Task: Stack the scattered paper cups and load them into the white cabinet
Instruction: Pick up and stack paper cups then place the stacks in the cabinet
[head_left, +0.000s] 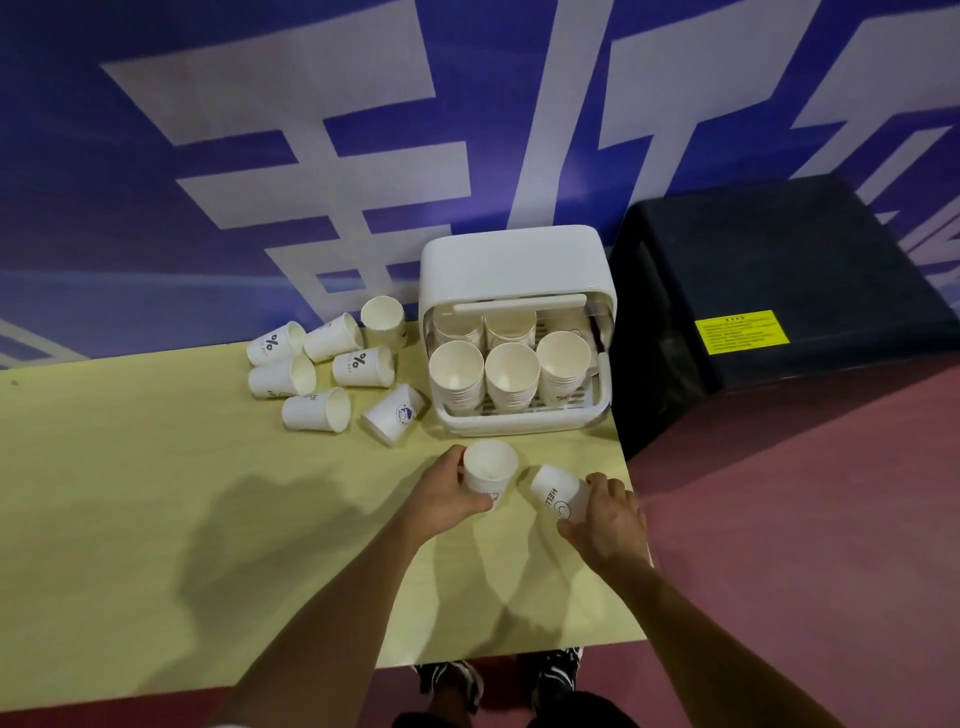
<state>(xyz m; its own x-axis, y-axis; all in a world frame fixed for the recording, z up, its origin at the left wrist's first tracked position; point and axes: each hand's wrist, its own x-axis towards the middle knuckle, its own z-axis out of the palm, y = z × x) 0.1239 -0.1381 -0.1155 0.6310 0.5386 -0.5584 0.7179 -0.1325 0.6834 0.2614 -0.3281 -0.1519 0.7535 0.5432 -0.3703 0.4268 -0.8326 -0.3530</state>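
Left hand (441, 499): curled round upright cup (491, 465).
Right hand (608, 519): gripping tilted cup (558, 496).
Handling: light, crushable; I'd hold mid-wall, gently.

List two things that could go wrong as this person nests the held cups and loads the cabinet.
1. The right hand holds a tilted cup near the table edge; a slip could send it to the floor.
2. The left hand holds an upright cup, but the white cabinet already has three stacks in front; squeezing more in might topple one.
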